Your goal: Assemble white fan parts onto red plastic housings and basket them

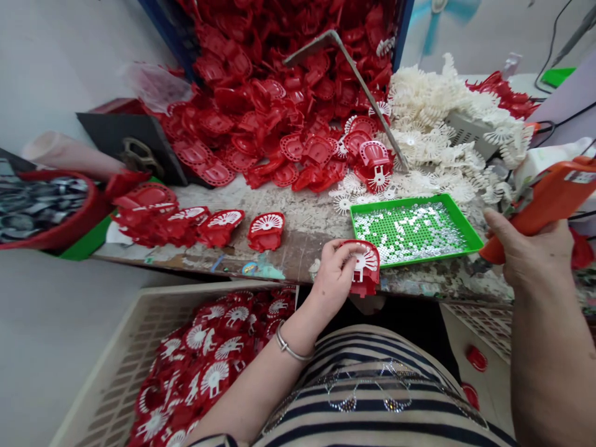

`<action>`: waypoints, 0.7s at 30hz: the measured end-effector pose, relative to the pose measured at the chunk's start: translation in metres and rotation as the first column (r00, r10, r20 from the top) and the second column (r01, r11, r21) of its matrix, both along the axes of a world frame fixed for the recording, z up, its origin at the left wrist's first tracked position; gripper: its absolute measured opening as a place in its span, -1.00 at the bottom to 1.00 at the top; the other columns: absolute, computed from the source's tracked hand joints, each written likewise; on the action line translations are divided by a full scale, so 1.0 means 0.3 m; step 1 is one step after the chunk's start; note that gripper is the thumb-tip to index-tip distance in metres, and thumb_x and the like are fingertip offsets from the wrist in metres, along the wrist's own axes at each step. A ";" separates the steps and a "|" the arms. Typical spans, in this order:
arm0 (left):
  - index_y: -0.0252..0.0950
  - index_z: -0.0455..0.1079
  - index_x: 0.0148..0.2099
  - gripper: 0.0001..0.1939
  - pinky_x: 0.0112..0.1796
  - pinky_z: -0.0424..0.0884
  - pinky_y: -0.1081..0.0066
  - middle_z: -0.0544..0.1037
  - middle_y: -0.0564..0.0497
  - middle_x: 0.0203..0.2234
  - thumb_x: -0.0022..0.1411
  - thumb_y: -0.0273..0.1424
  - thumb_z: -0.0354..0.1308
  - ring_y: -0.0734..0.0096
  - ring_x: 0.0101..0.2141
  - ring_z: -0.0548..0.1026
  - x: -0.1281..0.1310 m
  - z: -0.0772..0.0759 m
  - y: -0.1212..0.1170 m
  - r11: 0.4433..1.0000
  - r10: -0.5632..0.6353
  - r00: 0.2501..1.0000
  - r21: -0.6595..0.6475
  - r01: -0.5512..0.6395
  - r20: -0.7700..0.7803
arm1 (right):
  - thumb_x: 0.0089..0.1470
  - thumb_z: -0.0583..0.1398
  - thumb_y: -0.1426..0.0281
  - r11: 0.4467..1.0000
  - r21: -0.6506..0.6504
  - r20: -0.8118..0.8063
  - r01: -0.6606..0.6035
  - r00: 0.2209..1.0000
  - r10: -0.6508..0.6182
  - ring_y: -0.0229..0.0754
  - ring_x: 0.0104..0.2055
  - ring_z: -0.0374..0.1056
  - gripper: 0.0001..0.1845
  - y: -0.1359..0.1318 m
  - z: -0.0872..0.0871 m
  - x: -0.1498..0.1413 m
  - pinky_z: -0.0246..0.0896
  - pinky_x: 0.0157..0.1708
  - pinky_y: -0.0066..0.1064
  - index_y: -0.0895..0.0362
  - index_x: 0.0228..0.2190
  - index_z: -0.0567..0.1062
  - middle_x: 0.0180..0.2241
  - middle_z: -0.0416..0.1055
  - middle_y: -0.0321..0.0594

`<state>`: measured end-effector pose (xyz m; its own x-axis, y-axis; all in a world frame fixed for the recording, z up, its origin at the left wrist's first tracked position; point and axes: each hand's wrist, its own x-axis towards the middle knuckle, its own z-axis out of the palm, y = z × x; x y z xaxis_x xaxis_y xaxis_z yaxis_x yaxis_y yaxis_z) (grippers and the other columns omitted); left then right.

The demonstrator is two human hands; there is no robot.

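Note:
My left hand (334, 273) is closed around a red plastic shell with a white fan-shaped insert (365, 267), held at the near edge of the worn bench (298, 248). My right hand (531, 248) grips an orange power screwdriver (544, 202) at the right, its tip hidden near the corner of a green tray (459, 220) of small silver screws. The two hands are apart, with the tray between them.
A big heap of red shells (279, 93) fills the back, with a pile of white fan inserts (437, 118) to its right. Assembled pieces lie on the bench at left (186, 220) and in a white crate (121, 360) below. A red bowl (51, 208) sits far left.

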<state>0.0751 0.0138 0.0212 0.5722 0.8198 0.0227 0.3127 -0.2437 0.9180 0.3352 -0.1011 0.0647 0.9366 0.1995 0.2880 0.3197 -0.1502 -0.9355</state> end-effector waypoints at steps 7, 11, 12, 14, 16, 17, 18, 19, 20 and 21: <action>-0.26 0.45 -0.09 -0.72 0.21 0.19 0.17 0.37 -0.12 0.00 0.26 -0.52 -0.03 0.29 0.11 0.34 -0.002 -0.005 0.007 0.996 -0.048 0.997 0.080 0.043 0.057 | -0.40 0.40 0.33 0.999 -0.041 -0.048 -0.029 0.998 0.027 -0.15 -0.61 0.34 -0.52 -0.002 0.000 0.004 0.24 -0.65 -0.36 0.10 -0.41 0.31 -0.58 0.37 -0.25; -0.27 0.42 -0.09 -0.75 0.19 0.21 0.12 0.41 -0.13 -0.01 0.23 -0.52 -0.01 0.26 0.08 0.36 -0.003 -0.009 0.010 0.994 -0.037 0.997 0.105 0.029 0.075 | -0.42 0.42 0.33 0.997 0.023 -0.092 -0.076 0.993 0.078 -0.17 -0.63 0.31 -0.53 0.005 0.004 -0.006 0.25 -0.68 -0.38 0.12 -0.40 0.37 -0.62 0.36 -0.27; -0.28 0.41 -0.09 -0.75 0.18 0.21 0.12 0.42 -0.13 -0.02 0.23 -0.51 -0.01 0.26 0.07 0.36 -0.002 -0.011 0.010 0.994 -0.036 0.996 0.106 0.028 0.076 | -0.44 0.43 0.32 0.998 0.027 -0.094 -0.062 0.993 0.065 -0.20 -0.65 0.28 -0.51 0.007 0.003 -0.009 0.21 -0.70 -0.40 0.12 -0.40 0.39 -0.62 0.35 -0.29; -0.28 0.38 -0.07 -0.75 0.17 0.22 0.14 0.43 -0.13 -0.04 0.23 -0.50 -0.01 0.27 0.06 0.37 0.000 -0.015 0.009 0.994 -0.023 0.996 0.104 0.014 0.084 | -0.48 0.47 0.33 0.999 0.024 -0.099 -0.043 0.994 0.045 -0.25 -0.65 0.24 -0.49 0.013 -0.001 -0.013 0.16 -0.72 -0.43 0.14 -0.40 0.42 -0.61 0.34 -0.31; -0.26 0.36 -0.05 -0.74 0.15 0.24 0.15 0.44 -0.11 -0.05 0.22 -0.49 0.00 0.27 0.04 0.38 0.001 -0.019 0.007 0.996 0.001 0.995 0.093 -0.010 0.097 | -0.48 0.48 0.33 0.999 0.021 -0.103 -0.047 0.994 0.048 -0.26 -0.66 0.23 -0.48 0.016 -0.005 -0.013 0.14 -0.73 -0.44 0.15 -0.38 0.46 -0.61 0.34 -0.30; -0.26 0.35 -0.04 -0.74 0.14 0.25 0.15 0.44 -0.10 -0.06 0.22 -0.49 0.00 0.27 0.03 0.39 0.002 -0.020 0.005 0.996 0.012 0.995 0.083 -0.021 0.102 | -0.46 0.48 0.33 0.998 0.022 -0.109 -0.059 0.992 0.061 -0.25 -0.66 0.24 -0.49 0.015 -0.007 -0.012 0.15 -0.72 -0.43 0.16 -0.37 0.47 -0.60 0.35 -0.30; -0.25 0.34 -0.03 -0.73 0.13 0.25 0.15 0.44 -0.10 -0.06 0.22 -0.49 0.00 0.26 0.02 0.39 0.002 -0.020 0.003 0.997 0.022 0.994 0.074 -0.030 0.107 | -0.45 0.47 0.32 0.997 0.024 -0.118 -0.075 0.990 0.077 -0.23 -0.65 0.26 -0.50 0.014 -0.008 -0.011 0.17 -0.71 -0.41 0.16 -0.37 0.48 -0.60 0.36 -0.29; -0.25 0.33 -0.03 -0.73 0.13 0.26 0.14 0.44 -0.10 -0.06 0.22 -0.49 0.00 0.26 0.01 0.39 0.003 -0.020 0.002 0.997 0.029 0.994 0.065 -0.036 0.110 | -0.44 0.46 0.32 0.995 0.028 -0.127 -0.091 0.987 0.094 -0.21 -0.64 0.28 -0.51 0.012 -0.009 -0.010 0.19 -0.70 -0.40 0.16 -0.38 0.47 -0.61 0.36 -0.28; -0.25 0.33 -0.03 -0.73 0.12 0.26 0.14 0.44 -0.10 -0.06 0.21 -0.49 0.00 0.25 0.01 0.40 0.004 -0.019 0.000 0.997 0.033 0.993 0.059 -0.039 0.111 | -0.44 0.45 0.33 0.994 0.033 -0.134 -0.106 0.985 0.109 -0.18 -0.63 0.30 -0.53 0.009 -0.009 -0.009 0.20 -0.69 -0.39 0.16 -0.39 0.47 -0.61 0.37 -0.28; -0.25 0.33 -0.03 -0.73 0.12 0.26 0.14 0.44 -0.10 -0.05 0.21 -0.48 0.00 0.25 0.00 0.40 0.004 -0.018 -0.001 0.998 0.035 0.993 0.054 -0.041 0.111 | -0.44 0.45 0.33 0.992 0.036 -0.137 -0.122 0.982 0.126 -0.17 -0.63 0.32 -0.55 0.005 -0.007 -0.009 0.21 -0.68 -0.38 0.16 -0.40 0.47 -0.62 0.37 -0.28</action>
<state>0.0763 0.0134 0.0159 0.5319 0.8367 0.1304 0.2211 -0.2859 0.9324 0.3325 -0.0995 0.0626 0.9364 0.3106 0.1637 0.2006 -0.0909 -0.9754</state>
